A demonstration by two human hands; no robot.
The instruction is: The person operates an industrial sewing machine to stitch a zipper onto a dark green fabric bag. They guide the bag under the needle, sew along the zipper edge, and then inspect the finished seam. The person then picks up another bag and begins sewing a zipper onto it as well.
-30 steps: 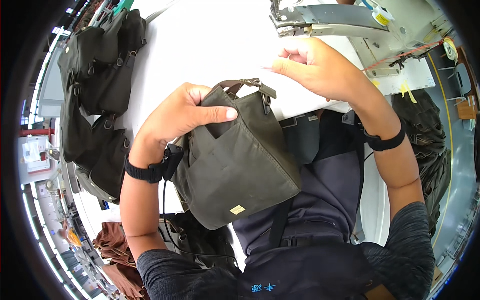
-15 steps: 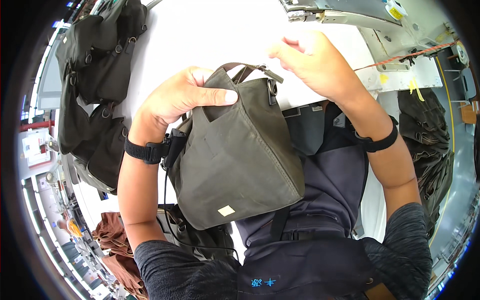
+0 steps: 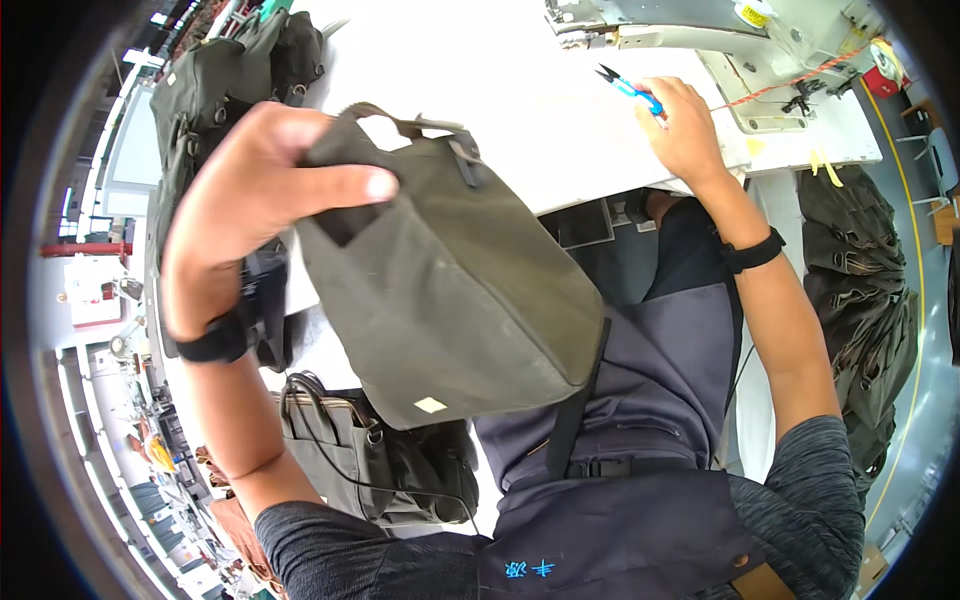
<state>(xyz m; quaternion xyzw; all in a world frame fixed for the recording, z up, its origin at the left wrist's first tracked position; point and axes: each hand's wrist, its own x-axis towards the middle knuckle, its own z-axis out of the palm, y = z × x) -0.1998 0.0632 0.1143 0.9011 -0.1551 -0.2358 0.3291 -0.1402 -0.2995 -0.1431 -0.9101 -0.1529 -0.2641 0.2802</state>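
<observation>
My left hand (image 3: 262,175), blurred by motion, grips the top of an olive fabric bag (image 3: 460,310), thumb over an open front pocket. The bag hangs tilted above my lap, with a strap and metal hardware at its top and a small pale label near its bottom. My right hand (image 3: 680,130) is at the right of the white table (image 3: 520,90), its fingers closed round the handle of blue thread snips (image 3: 628,85) with dark blades pointing away to the upper left.
A sewing machine (image 3: 650,20) with an orange striped cord stands at the back right. Olive bags (image 3: 230,75) are piled at the left, another (image 3: 370,460) lies below mine, and more (image 3: 845,300) hang at the right beside an aisle. Brown fabric (image 3: 235,520) sits at the lower left.
My left hand has moved left with the bag, which now tilts more. My right hand has moved from above the bag's top to the right and now holds the blue snips.
</observation>
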